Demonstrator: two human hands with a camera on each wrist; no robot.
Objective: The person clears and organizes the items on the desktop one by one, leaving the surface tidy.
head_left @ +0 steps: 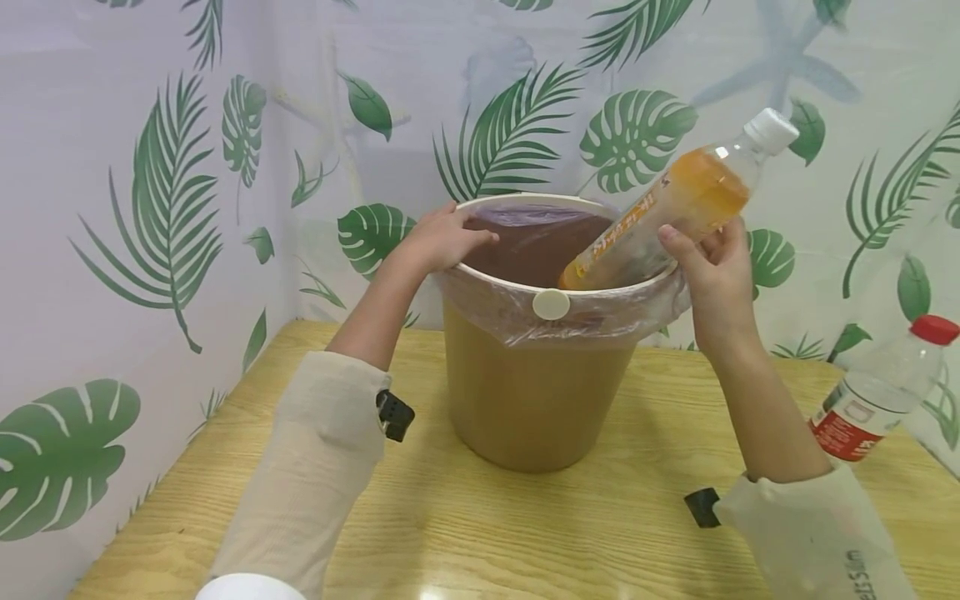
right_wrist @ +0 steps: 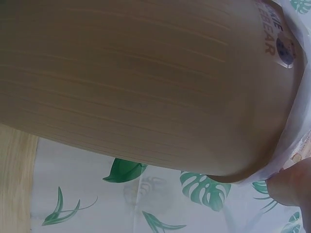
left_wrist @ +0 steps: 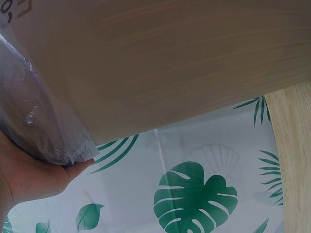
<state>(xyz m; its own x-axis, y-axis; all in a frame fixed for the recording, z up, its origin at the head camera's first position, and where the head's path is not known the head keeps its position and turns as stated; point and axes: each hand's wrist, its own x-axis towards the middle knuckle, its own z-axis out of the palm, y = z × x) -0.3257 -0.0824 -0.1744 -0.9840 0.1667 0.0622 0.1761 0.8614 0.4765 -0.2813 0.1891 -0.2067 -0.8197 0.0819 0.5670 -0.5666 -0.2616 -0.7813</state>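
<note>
A tan trash bin point(head_left: 536, 400) stands upright on the table, a clear plastic liner point(head_left: 487, 308) folded over its cream rim. At the bin's left side my left hand point(head_left: 450, 237) grips the rim and liner, thumb reaching over the opening. My right hand point(head_left: 716, 275) holds a plastic bottle point(head_left: 701, 187) with a white cap and some orange drink inside. The bottle leans at a slant, its base inside the bin mouth and its cap up to the right. Both wrist views mostly show the bin wall point(left_wrist: 170, 63), with the left hand point(left_wrist: 36, 174) against the liner.
Behind my right forearm is a clear bottle point(head_left: 885, 392) with a red cap and red label. Leaf-print walls point(head_left: 285, 167) border the wooden table point(head_left: 465, 533) at the back and left. A white round object point(head_left: 250, 587) shows at the bottom edge.
</note>
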